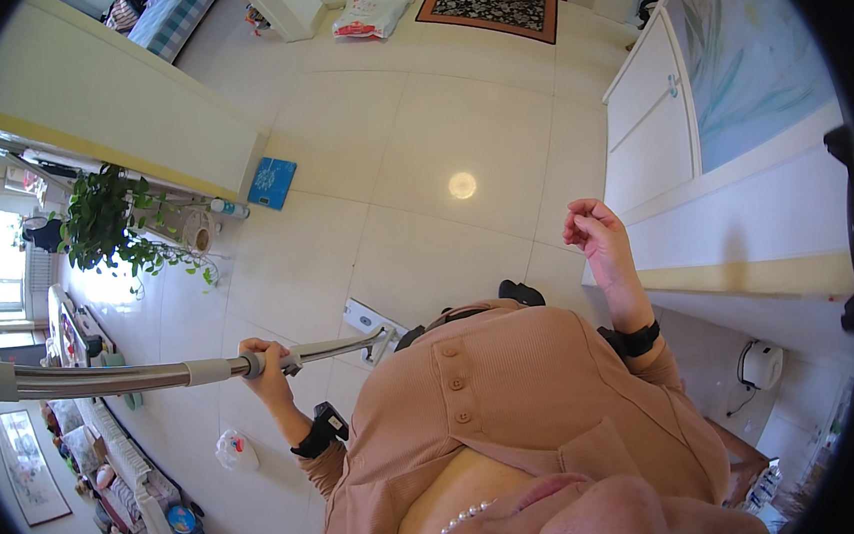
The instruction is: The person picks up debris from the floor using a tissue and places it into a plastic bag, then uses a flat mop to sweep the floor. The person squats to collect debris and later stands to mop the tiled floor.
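My left hand (pixel 266 377) is wrapped around the metal pole (pixel 131 377) of a flat mop, at a grey collar. The pole runs from the left rim of the view towards my feet, where the white mop head (pixel 365 318) rests on the tiled floor. Part of the mop head is hidden behind my body and shoe. Raised on the other side, my right hand (pixel 596 237) is empty, its fingers loosely curled. It is nearest to the white cabinet (pixel 649 129) and does not touch it. Both wrists wear black bands.
A blue bathroom scale (pixel 272 183) lies by the wall end, near a trailing potted plant (pixel 103 217). A plastic bag (pixel 369 13) and a patterned doormat (pixel 489 10) are ahead. Another bag (pixel 236 451) sits on the floor at left, before a sofa (pixel 123 464).
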